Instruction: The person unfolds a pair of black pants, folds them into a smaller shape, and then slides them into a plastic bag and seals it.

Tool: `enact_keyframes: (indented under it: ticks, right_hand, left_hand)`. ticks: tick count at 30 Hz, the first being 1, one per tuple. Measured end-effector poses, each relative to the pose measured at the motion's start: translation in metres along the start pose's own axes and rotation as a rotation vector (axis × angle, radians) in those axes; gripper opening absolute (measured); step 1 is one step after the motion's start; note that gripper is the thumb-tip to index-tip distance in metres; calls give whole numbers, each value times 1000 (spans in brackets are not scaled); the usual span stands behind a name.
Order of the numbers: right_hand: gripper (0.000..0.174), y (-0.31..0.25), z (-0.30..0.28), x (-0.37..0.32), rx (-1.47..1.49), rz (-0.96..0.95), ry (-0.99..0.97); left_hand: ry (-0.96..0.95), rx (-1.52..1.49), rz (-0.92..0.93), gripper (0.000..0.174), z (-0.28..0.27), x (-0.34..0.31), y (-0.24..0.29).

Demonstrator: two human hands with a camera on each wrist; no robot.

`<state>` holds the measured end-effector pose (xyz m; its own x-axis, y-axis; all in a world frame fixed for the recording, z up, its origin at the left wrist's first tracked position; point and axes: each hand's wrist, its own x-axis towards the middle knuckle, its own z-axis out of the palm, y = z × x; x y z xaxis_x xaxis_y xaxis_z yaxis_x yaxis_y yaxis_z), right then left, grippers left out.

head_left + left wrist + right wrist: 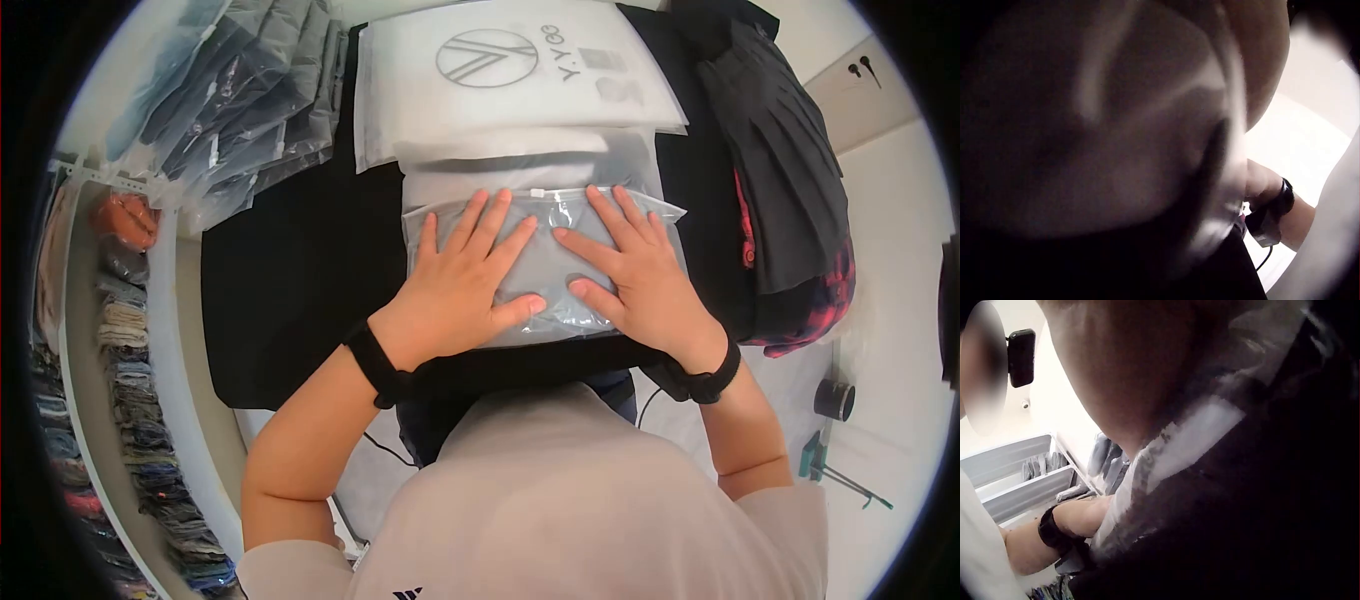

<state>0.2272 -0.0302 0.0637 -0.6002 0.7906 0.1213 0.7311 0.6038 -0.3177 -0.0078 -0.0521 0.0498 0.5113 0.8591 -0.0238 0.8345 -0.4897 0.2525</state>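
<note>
A clear plastic zip bag with a folded grey item inside lies flat at the near side of the black table. Its white zip slider sits along the far edge. My left hand rests on the bag's left half, fingers spread and pointing away from me. On the right half lies my right hand, its fingers likewise spread and its thumb turned inward. Shiny plastic fills much of the dark left wrist view. The right wrist view shows crumpled plastic beneath the hand.
Beyond the bag is a stack of frosted white bags printed with a logo. Several bagged dark garments are piled at the back left. A dark pleated garment and red plaid cloth lie on the right. Shelves of folded clothes stand left.
</note>
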Motion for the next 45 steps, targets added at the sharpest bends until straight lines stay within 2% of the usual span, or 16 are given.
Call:
enact_keyframes:
  ticks: [11, 14, 16, 17, 19, 20, 22, 24, 26, 29, 33, 36, 42, 45]
  right_hand:
    - [46, 9, 10, -2, 40, -62, 83]
    - [51, 15, 11, -7, 135, -67, 110]
    - [51, 15, 12, -9, 102, -67, 138]
    - [51, 14, 12, -10, 79, -57, 144]
    - [49, 11, 13, -11, 50, -52, 168]
    - [48, 10, 13, -12, 24, -36, 170]
    - [47, 10, 12, -13, 30, -40, 175]
    - [47, 11, 12, -13, 41, -38, 180]
    - [47, 11, 13, -14, 58, -38, 185]
    - [47, 10, 12, -16, 73, -29, 178]
    - [47, 10, 12, -16, 74, -33, 186]
    - [47, 8, 11, -17, 72, -21, 185]
    - [46, 11, 13, -16, 88, -38, 180]
    - [45, 10, 12, -16, 104, -29, 182]
  left_hand:
    - [-32, -36, -22, 76, 3, 2, -4]
    - [-83, -64, -35, 78, 1, 4, -6]
    - [-180, -148, -57, 73, -4, 6, -9]
    - [-166, -130, -58, 73, -12, 6, -16]
    - [-249, -752, -17, 62, -37, 8, -34]
    - [-238, -738, -13, 62, -50, 8, -36]
    - [-271, -1004, -293, 52, -86, 9, -28]
    - [-193, -870, -222, 46, -87, 21, -32]
    - [-26, -475, 31, 36, -64, 45, -45]
    - [19, -506, 5, 26, -33, 72, -36]
    - [82, -414, -44, 19, -34, 89, -22]
    - [65, -378, 5, 19, -30, 96, -29]
    - [49, -258, -31, 17, -38, 78, -34]
    - [33, -311, -38, 18, -43, 60, -54]
